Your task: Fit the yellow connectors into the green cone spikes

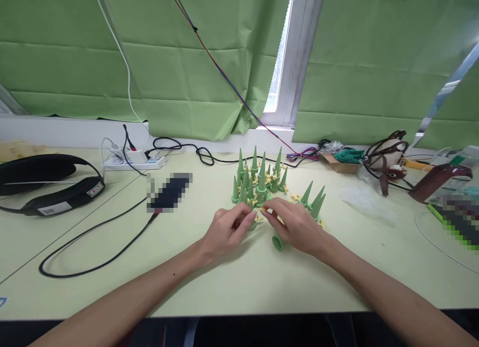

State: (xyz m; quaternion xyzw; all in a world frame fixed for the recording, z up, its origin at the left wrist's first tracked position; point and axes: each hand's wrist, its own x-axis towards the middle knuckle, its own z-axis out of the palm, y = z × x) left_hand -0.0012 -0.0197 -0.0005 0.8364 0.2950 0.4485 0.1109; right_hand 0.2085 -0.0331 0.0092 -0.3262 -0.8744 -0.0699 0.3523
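Near the front of a group of green cones [262,175], my left hand [226,231] is closed, its thumb and fingers around a green cone-shaped piece [253,227] that they mostly cover. A yellow part [259,219] sticks out beside the thumb. My right hand [299,226] pinches a small yellow piece [262,209] between thumb and forefinger, close to the left fingertips. Under the right palm, a green cone [277,243] lies on its side with its hollow round end facing me. Several upright cones carry small yellow parts.
More cones [316,203] stand right of my right hand. A dark phone-like device [170,191] with a looping black cable is at left, beside a black headset-like band [62,197]. A power strip [136,161], clear plastic bag [368,202] and maroon bottle [439,181] are farther out.
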